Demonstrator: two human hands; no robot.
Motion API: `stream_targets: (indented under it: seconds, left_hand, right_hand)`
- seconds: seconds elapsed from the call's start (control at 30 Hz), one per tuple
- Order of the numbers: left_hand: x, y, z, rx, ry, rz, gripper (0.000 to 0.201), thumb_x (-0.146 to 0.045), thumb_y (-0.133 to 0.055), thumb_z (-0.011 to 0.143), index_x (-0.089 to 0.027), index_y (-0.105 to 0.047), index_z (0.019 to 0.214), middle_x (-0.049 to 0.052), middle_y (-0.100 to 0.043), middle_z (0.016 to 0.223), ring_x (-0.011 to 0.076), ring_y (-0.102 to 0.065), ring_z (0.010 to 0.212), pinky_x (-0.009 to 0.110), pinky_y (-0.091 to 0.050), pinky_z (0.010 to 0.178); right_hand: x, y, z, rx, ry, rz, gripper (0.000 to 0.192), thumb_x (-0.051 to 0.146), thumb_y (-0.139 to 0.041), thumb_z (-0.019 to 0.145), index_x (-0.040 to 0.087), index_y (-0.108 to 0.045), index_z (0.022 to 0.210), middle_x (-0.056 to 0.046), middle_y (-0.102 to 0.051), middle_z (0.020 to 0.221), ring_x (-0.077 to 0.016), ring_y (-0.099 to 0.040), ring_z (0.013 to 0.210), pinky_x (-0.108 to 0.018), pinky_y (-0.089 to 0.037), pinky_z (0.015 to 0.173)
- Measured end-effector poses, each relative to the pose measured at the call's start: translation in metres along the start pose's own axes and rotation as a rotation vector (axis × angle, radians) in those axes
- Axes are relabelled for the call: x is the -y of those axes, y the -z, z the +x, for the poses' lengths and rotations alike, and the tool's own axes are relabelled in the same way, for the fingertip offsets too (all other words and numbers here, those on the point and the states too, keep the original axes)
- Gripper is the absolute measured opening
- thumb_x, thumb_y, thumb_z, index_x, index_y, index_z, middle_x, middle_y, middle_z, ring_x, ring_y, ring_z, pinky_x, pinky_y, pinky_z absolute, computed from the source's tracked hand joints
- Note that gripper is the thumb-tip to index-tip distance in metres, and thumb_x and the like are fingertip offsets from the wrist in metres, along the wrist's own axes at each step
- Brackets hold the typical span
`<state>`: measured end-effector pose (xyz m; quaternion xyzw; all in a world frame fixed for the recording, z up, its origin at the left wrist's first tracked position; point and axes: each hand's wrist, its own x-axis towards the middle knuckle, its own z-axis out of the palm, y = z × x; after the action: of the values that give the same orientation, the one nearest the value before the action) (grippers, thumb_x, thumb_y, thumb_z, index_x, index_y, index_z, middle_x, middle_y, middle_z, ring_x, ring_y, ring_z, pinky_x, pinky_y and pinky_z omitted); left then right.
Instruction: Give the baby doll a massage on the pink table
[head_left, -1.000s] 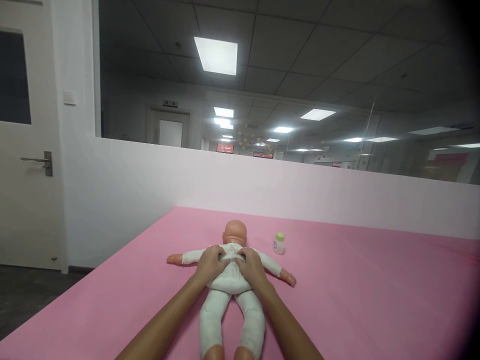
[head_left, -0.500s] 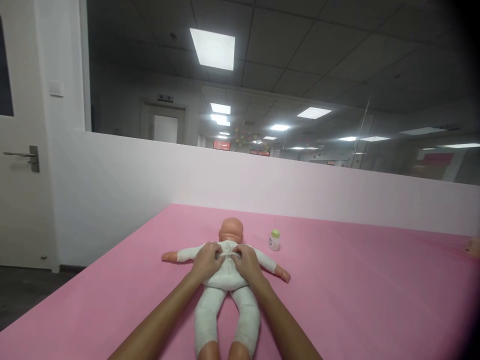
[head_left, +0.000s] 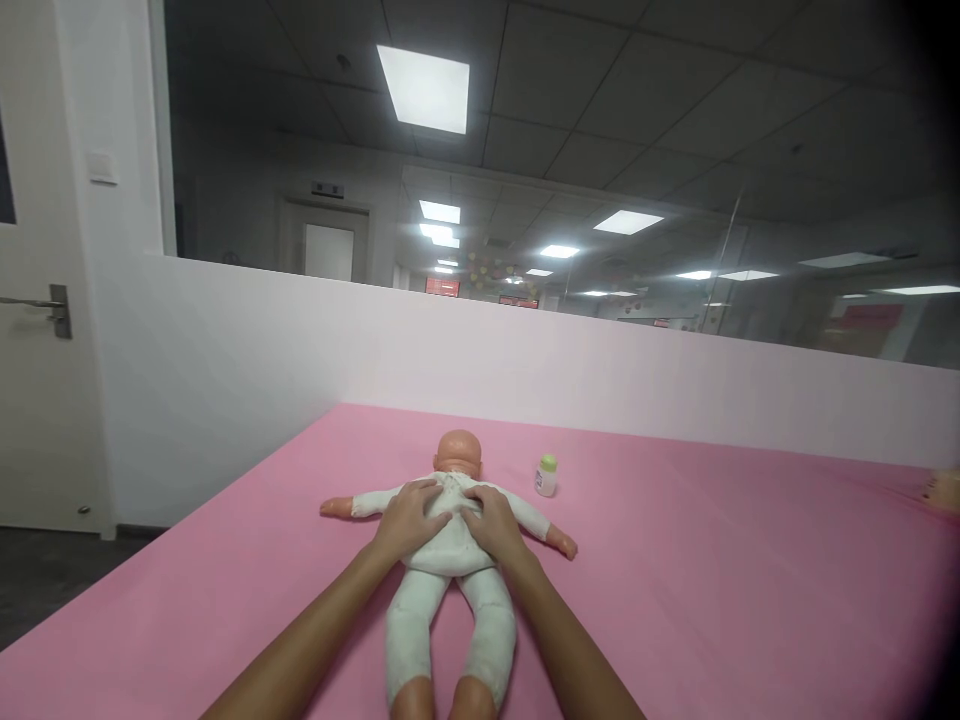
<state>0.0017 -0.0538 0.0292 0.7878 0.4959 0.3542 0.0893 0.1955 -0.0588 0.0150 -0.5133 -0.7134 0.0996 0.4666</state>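
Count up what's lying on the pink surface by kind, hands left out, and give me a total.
Baby doll: 1
Small bottle with green cap: 1
Total: 2
Both lie on the pink surface; something at its far right edge is too cut off to name.

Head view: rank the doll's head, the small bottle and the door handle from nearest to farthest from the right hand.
1. Doll's head: just beyond the right hand, which rests on the doll's chest.
2. Small bottle: standing on the pink surface, to the right of the head.
3. Door handle: far left, on the white door.

Both hands (head_left: 450, 520) rest on the doll's (head_left: 450, 560) chest beside a bottle (head_left: 547, 476).
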Motion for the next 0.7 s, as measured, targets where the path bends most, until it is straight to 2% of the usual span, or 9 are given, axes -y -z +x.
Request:
stream_targets:
  seconds: [0.1, 0.2, 0.3, 0.37, 0.43, 0.53, 0.63, 0.7]
  left_hand:
    - [0.0, -0.003, 0.001, -0.051, -0.038, 0.012, 0.039, -0.033, -0.066, 0.086, -0.019, -0.071, 0.122, 0.011, -0.068, 0.131, 0.0314, -0.058, 0.126, 0.046, -0.042, 0.11]
    - [-0.005, -0.003, 0.001, -0.12, -0.099, 0.01, 0.028, -0.028, -0.062, 0.088, -0.02, -0.073, 0.112, 0.009, -0.072, 0.12, 0.0292, -0.061, 0.117, 0.043, -0.044, 0.106]
    - [-0.024, 0.004, -0.002, -0.154, -0.177, -0.032, 0.021, -0.028, -0.06, 0.09, -0.023, -0.073, 0.105, 0.007, -0.073, 0.112, 0.0278, -0.062, 0.109, 0.042, -0.046, 0.101]
    - [-0.043, 0.012, -0.008, -0.134, -0.256, -0.087, 0.018, -0.031, -0.059, 0.092, -0.023, -0.073, 0.101, 0.006, -0.072, 0.109, 0.0269, -0.061, 0.107, 0.042, -0.046, 0.101]
    - [-0.064, 0.019, -0.017, -0.042, -0.371, -0.152, 0.02, -0.034, -0.058, 0.094, -0.024, -0.073, 0.101, 0.006, -0.072, 0.107, 0.0264, -0.062, 0.106, 0.042, -0.046, 0.102]
    - [-0.088, 0.022, -0.033, 0.216, -0.564, -0.2, 0.025, -0.032, -0.059, 0.093, -0.027, -0.074, 0.111, 0.005, -0.071, 0.112, 0.0278, -0.061, 0.107, 0.043, -0.045, 0.104]
    - [-0.1, 0.017, -0.046, 0.392, -0.659, -0.219, 0.033, -0.032, -0.062, 0.089, -0.03, -0.074, 0.12, 0.007, -0.071, 0.117, 0.031, -0.06, 0.111, 0.047, -0.043, 0.107]
    - [-0.102, 0.012, -0.051, 0.457, -0.684, -0.226, 0.037, -0.03, -0.063, 0.088, -0.032, -0.073, 0.123, 0.007, -0.07, 0.121, 0.0322, -0.059, 0.115, 0.049, -0.041, 0.11]
  right_hand:
    - [0.001, 0.0, 0.0, -0.039, -0.014, 0.076, 0.021, 0.02, -0.062, 0.08, 0.019, -0.075, 0.096, -0.008, -0.076, 0.101, -0.0262, -0.069, 0.098, -0.039, -0.051, 0.094]
    - [0.004, 0.004, 0.001, -0.152, -0.077, 0.278, 0.018, 0.029, -0.057, 0.086, 0.019, -0.072, 0.089, -0.006, -0.076, 0.095, -0.0233, -0.068, 0.093, -0.035, -0.052, 0.089]
    - [0.006, 0.011, 0.007, -0.242, -0.186, 0.507, 0.027, 0.037, -0.051, 0.089, 0.019, -0.07, 0.089, -0.006, -0.075, 0.094, -0.0223, -0.067, 0.092, -0.033, -0.053, 0.085]
    - [0.003, 0.013, 0.012, -0.299, -0.299, 0.647, 0.029, 0.039, -0.049, 0.087, 0.019, -0.07, 0.091, -0.007, -0.074, 0.096, -0.0217, -0.067, 0.091, -0.031, -0.053, 0.078]
    - [-0.001, 0.012, 0.018, -0.366, -0.419, 0.793, 0.029, 0.039, -0.049, 0.084, 0.02, -0.068, 0.093, -0.007, -0.073, 0.097, -0.0208, -0.067, 0.089, -0.029, -0.053, 0.072]
    - [-0.009, 0.007, 0.023, -0.427, -0.528, 0.98, 0.027, 0.041, -0.05, 0.081, 0.022, -0.064, 0.093, -0.007, -0.072, 0.097, -0.0194, -0.067, 0.087, -0.027, -0.054, 0.067]
    - [-0.015, 0.004, 0.024, -0.404, -0.572, 1.061, 0.025, 0.044, -0.048, 0.082, 0.023, -0.06, 0.089, -0.007, -0.07, 0.096, -0.0185, -0.067, 0.087, -0.027, -0.055, 0.066]
    - [-0.019, 0.004, 0.023, -0.382, -0.58, 1.103, 0.023, 0.044, -0.047, 0.083, 0.024, -0.059, 0.085, -0.006, -0.069, 0.092, -0.0179, -0.067, 0.084, -0.028, -0.055, 0.066]
